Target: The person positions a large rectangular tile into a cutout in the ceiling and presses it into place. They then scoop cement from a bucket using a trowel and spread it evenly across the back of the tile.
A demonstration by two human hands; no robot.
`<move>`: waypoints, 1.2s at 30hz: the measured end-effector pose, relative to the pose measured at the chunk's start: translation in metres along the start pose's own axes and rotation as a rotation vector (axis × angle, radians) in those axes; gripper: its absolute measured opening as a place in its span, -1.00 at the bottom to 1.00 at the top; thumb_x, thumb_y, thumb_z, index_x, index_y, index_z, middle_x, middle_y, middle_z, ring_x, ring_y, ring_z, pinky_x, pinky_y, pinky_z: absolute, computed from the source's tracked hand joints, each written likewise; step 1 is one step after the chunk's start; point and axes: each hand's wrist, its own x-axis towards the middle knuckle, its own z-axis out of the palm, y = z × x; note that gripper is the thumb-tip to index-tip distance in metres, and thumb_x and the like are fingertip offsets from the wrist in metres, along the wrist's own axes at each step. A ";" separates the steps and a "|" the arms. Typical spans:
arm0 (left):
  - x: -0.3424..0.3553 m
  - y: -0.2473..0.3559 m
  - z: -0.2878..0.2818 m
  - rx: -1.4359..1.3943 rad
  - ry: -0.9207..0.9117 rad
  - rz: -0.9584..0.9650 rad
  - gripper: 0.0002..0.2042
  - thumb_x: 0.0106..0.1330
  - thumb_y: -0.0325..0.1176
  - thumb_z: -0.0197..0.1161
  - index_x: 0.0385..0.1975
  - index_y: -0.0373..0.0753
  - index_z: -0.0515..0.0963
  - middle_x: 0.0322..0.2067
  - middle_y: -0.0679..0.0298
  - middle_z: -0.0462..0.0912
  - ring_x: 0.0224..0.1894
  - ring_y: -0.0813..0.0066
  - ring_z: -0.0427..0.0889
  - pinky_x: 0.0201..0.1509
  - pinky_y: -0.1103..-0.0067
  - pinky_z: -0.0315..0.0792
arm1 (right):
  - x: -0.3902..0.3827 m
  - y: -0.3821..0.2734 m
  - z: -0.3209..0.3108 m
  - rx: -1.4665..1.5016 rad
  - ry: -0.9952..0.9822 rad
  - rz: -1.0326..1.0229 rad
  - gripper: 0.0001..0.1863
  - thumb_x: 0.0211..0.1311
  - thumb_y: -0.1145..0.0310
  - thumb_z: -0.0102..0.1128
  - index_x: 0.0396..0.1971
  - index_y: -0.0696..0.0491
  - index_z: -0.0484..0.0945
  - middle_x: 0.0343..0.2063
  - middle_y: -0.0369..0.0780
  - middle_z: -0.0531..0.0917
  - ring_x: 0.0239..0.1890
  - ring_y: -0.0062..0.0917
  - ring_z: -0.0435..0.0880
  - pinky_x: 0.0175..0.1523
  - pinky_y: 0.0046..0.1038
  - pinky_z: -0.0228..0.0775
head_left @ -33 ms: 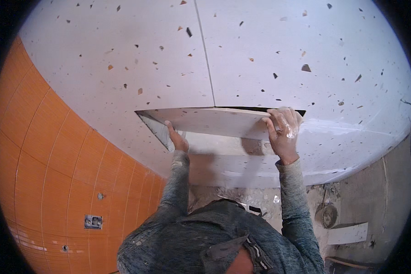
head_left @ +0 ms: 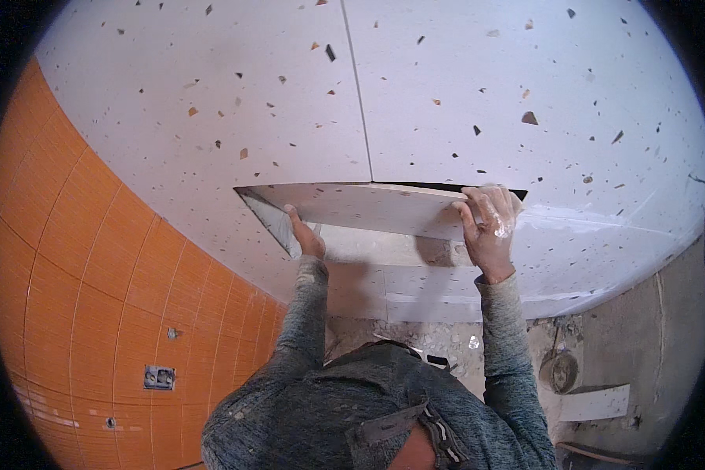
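Our right hand (head_left: 492, 225) clasps the tile panel (head_left: 376, 205) near the upper right corner of the recess (head_left: 380, 246); whether our left hand (head_left: 307, 237) grips, we can't tell. Best we tilt evenly.

Reaching out ahead of the torso (head_left: 313, 403) with both arms (head_left: 506, 345); extending the left grip (head_left: 309, 240) forward-left of the torso, with thumb (head_left: 297, 223) outstretched; curling the right grip (head_left: 491, 225) forward-right of it, white-smeared (head_left: 503, 227) on top.
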 end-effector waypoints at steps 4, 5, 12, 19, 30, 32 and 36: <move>0.002 0.001 0.000 0.017 0.012 0.015 0.02 0.24 0.42 0.13 0.51 -0.18 -0.07 0.50 0.16 -0.02 0.52 0.16 -0.04 0.48 -0.03 -0.09 | 0.000 -0.001 0.001 -0.022 -0.005 0.014 -0.77 0.11 0.33 0.44 -0.24 0.03 0.64 -0.33 -0.26 0.62 -0.19 -0.34 0.54 0.09 -0.25 0.25; 0.001 0.001 0.003 0.013 -0.024 0.023 0.04 0.23 0.43 0.14 0.51 -0.18 -0.08 0.50 0.15 -0.03 0.52 0.15 -0.04 0.48 -0.04 -0.09 | 0.000 0.001 0.001 -0.039 0.006 0.011 -0.77 0.11 0.34 0.44 -0.24 0.03 0.64 -0.33 -0.26 0.62 -0.19 -0.35 0.55 0.09 -0.26 0.25; 0.011 -0.002 0.001 0.053 0.076 0.038 0.00 0.23 0.42 0.15 0.50 -0.11 -0.04 0.49 0.16 0.00 0.50 0.14 0.00 0.44 -0.07 -0.01 | 0.001 -0.003 0.004 -0.012 0.012 0.029 -0.78 0.10 0.37 0.42 -0.23 0.03 0.64 -0.34 -0.25 0.62 -0.21 -0.34 0.55 0.07 -0.26 0.26; 0.024 -0.004 -0.017 0.067 -0.019 0.058 -0.01 0.26 0.41 0.12 0.51 -0.11 -0.07 0.49 0.13 0.02 0.48 0.06 0.04 0.41 -0.07 0.07 | 0.003 -0.005 0.006 -0.016 -0.009 0.007 -0.80 0.13 0.37 0.38 -0.23 0.03 0.63 -0.36 -0.24 0.61 -0.25 -0.31 0.55 0.04 -0.24 0.26; 0.034 -0.022 -0.014 0.177 0.117 0.116 -0.10 0.39 0.27 0.07 0.45 -0.40 0.04 0.42 0.09 0.18 0.43 0.12 0.17 0.51 0.34 0.00 | 0.001 -0.007 -0.002 0.002 -0.002 0.004 -0.78 0.07 0.42 0.42 -0.24 0.02 0.65 -0.34 -0.23 0.62 -0.21 -0.32 0.58 0.04 -0.21 0.31; 0.031 -0.024 -0.003 0.137 0.119 0.076 -0.11 0.40 0.26 0.05 0.46 -0.36 0.01 0.44 0.13 0.14 0.45 0.13 0.14 0.51 0.31 -0.01 | -0.007 0.005 0.001 -0.054 0.024 -0.014 -0.81 0.10 0.38 0.40 -0.27 0.04 0.67 -0.34 -0.21 0.64 -0.19 -0.29 0.58 0.06 -0.18 0.31; 0.006 -0.007 -0.004 0.096 -0.030 0.095 -0.09 0.34 0.38 0.01 0.52 -0.10 -0.06 0.50 0.16 -0.01 0.52 0.16 -0.06 0.49 0.04 -0.02 | -0.004 0.005 0.009 -0.010 0.106 -0.096 -0.81 0.09 0.38 0.37 -0.26 0.05 0.65 -0.33 -0.22 0.62 -0.21 -0.32 0.59 -0.01 -0.19 0.34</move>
